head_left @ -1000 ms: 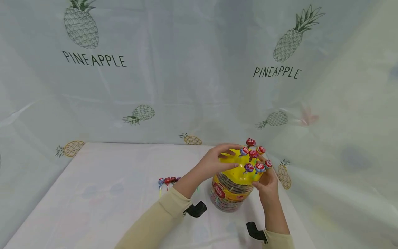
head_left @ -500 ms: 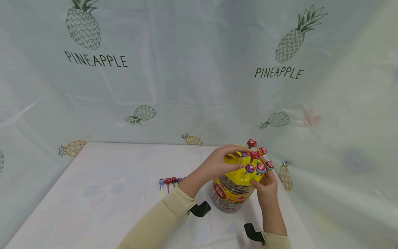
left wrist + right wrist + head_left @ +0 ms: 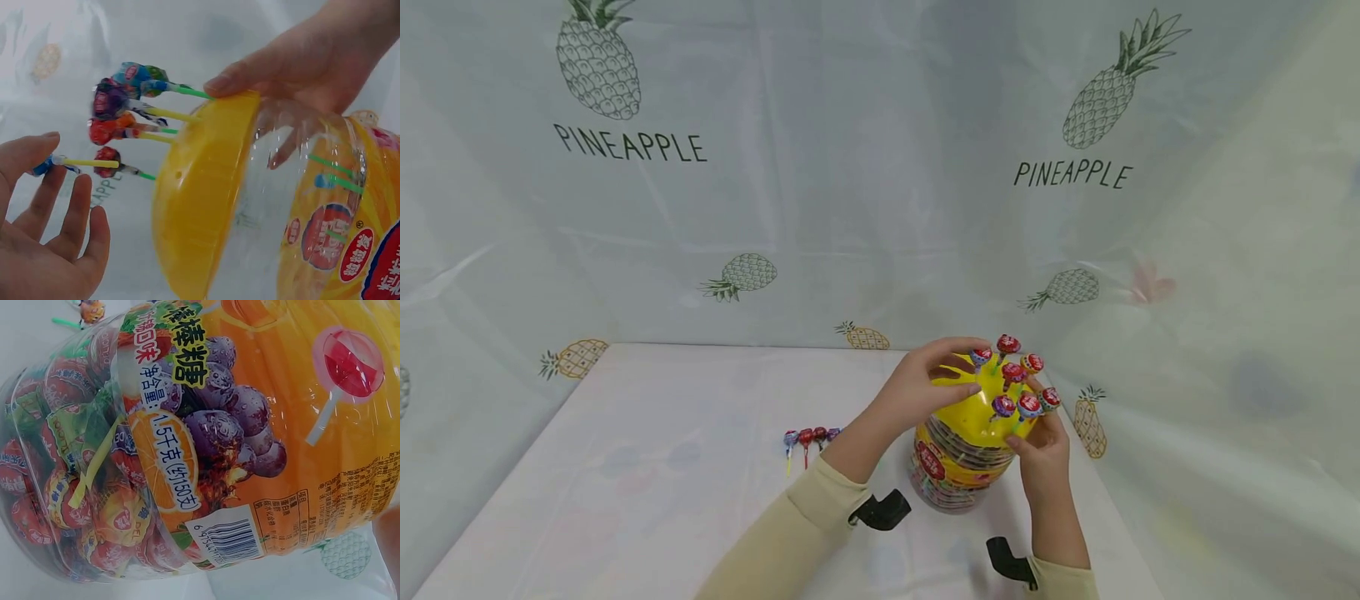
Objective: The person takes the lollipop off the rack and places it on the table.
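In the head view a clear plastic candy jar [image 3: 953,471] stands on the table under a domed yellow lid [image 3: 973,408]. Several lollipops [image 3: 1013,372] stick up from the lid with their wrapped heads outward. My left hand [image 3: 917,387] pinches a blue-wrapped lollipop [image 3: 92,164] by its head; its yellow stick points at the lid, apart from it in the left wrist view. A small hole [image 3: 179,174] shows in the dome. My right hand [image 3: 1047,442] grips the jar's far right side, thumb at the lid's edge, other fingers partly hidden behind.
A row of several lollipops [image 3: 806,436] lies on the white table [image 3: 662,467] left of the jar, partly hidden by the left forearm. Many wrapped lollipops [image 3: 69,481] fill the jar's bottom. A pineapple-print curtain [image 3: 880,167] hangs behind the table.
My left hand first moved right with the lollipop, down among the others at the lid, then drew it back up and left. The right hand keeps its grip on the jar.
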Demonstrator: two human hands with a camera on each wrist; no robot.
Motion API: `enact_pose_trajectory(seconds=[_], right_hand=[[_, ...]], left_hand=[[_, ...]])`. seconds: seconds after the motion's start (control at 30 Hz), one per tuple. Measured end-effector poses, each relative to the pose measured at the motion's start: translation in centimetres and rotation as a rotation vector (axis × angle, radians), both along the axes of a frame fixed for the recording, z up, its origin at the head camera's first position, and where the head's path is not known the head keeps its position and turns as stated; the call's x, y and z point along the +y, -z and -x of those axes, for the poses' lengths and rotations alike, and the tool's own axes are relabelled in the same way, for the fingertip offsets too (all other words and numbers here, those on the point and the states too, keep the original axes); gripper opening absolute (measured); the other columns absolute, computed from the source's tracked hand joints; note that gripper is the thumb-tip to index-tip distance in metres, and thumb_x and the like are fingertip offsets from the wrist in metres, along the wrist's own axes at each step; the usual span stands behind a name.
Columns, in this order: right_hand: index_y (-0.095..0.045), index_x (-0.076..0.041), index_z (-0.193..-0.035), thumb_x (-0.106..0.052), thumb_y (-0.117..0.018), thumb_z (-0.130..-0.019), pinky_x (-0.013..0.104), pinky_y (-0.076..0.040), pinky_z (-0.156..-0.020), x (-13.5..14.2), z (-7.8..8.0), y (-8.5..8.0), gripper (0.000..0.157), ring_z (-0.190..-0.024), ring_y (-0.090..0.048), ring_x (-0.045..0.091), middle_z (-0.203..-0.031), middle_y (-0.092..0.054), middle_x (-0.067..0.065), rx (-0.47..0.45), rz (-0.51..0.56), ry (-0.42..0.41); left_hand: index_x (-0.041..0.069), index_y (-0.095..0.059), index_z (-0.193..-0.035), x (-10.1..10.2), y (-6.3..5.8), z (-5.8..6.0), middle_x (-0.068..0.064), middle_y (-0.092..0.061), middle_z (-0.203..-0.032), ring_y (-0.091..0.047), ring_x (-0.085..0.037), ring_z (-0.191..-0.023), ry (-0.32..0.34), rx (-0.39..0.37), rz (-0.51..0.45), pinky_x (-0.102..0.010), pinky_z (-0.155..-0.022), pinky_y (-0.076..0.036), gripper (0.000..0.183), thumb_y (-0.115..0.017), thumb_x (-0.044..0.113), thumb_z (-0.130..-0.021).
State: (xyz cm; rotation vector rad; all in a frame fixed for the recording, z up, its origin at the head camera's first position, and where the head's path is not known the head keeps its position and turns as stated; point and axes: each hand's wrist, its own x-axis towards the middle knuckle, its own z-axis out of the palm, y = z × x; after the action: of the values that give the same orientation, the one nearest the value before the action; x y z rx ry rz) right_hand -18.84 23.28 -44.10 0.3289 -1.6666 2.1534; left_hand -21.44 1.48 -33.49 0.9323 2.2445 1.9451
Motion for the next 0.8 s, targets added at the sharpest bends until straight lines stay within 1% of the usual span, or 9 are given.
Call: enact_pose_trajectory(seconds=[0.07, 0.17, 0.3, 0.4, 0.53, 0.63, 0.8], right_hand=[[-0.042, -0.006, -0.147, 0.014, -0.062, -0.086, 0.026, -0.044, -0.099, 0.0, 0.0, 0.0, 0.067, -0.129, -0.044, 0.023, -0.144, -0.046, 0.007, 0.011, 0.001, -0.003], [-0.043, -0.006, -0.146, 0.012, -0.063, -0.088, 0.026, -0.043, -0.099, 0.0, 0.1, 0.1, 0.065, -0.129, -0.044, 0.023, -0.144, -0.046, 0.007, 0.02, 0.003, -0.001], [-0.043, -0.005, -0.146, 0.011, -0.063, -0.088, 0.025, -0.043, -0.099, -0.1, 0.1, 0.1, 0.063, -0.128, -0.044, 0.023, -0.143, -0.048, 0.007, 0.029, 0.019, -0.002], [-0.042, -0.003, -0.146, 0.012, -0.062, -0.088, 0.026, -0.043, -0.099, -0.1, 0.1, 0.0, 0.064, -0.128, -0.044, 0.023, -0.143, -0.047, 0.008, 0.038, 0.039, -0.016], [-0.042, -0.003, -0.146, 0.014, -0.062, -0.087, 0.025, -0.043, -0.099, -0.2, 0.1, 0.0, 0.064, -0.128, -0.043, 0.023, -0.143, -0.047, 0.008, 0.032, 0.045, -0.009], [-0.042, -0.003, -0.146, 0.015, -0.062, -0.087, 0.025, -0.043, -0.099, -0.3, 0.1, 0.0, 0.065, -0.128, -0.044, 0.023, -0.143, -0.047, 0.007, 0.028, 0.049, -0.002], [-0.042, -0.002, -0.146, 0.015, -0.061, -0.087, 0.026, -0.043, -0.1, -0.4, 0.1, 0.0, 0.064, -0.127, -0.044, 0.024, -0.141, -0.048, 0.008, 0.052, 0.069, -0.021]], left_hand=[[0.031, -0.061, -0.132, -0.5, 0.3, -0.1, 0.013, -0.059, -0.126, -0.059, -0.009, -0.105, -0.02, -0.007, -0.028, -0.03, -0.094, -0.047, 0.048, -0.073, 0.012, -0.089], [0.031, -0.06, -0.131, -1.5, 1.1, -0.3, 0.01, -0.059, -0.124, -0.06, -0.011, -0.103, -0.037, -0.02, -0.058, -0.032, -0.094, -0.048, 0.047, -0.072, 0.012, -0.089], [0.027, -0.061, -0.131, -2.8, 2.5, -0.3, 0.004, -0.059, -0.122, -0.06, -0.02, -0.102, -0.059, -0.043, -0.088, -0.034, -0.093, -0.049, 0.047, -0.071, 0.009, -0.089], [0.024, -0.061, -0.131, -3.8, 3.5, -0.3, 0.0, -0.06, -0.121, -0.06, -0.026, -0.103, -0.094, -0.068, -0.098, -0.034, -0.091, -0.05, 0.046, -0.071, 0.007, -0.089], [0.022, -0.061, -0.132, -4.8, 5.1, -0.5, -0.004, -0.059, -0.12, -0.061, -0.025, -0.102, -0.151, -0.14, -0.106, -0.032, -0.084, -0.054, 0.046, -0.071, 0.007, -0.089], [0.02, -0.061, -0.132, -5.4, 6.4, -0.6, -0.006, -0.059, -0.12, -0.062, -0.022, -0.1, -0.177, -0.196, -0.122, -0.03, -0.078, -0.054, 0.046, -0.07, 0.006, -0.089], [0.019, -0.059, -0.135, -6.0, 8.4, -0.8, -0.009, -0.058, -0.119, -0.063, -0.021, -0.096, -0.199, -0.253, -0.124, -0.029, -0.078, -0.054, 0.05, -0.07, 0.004, -0.089]])
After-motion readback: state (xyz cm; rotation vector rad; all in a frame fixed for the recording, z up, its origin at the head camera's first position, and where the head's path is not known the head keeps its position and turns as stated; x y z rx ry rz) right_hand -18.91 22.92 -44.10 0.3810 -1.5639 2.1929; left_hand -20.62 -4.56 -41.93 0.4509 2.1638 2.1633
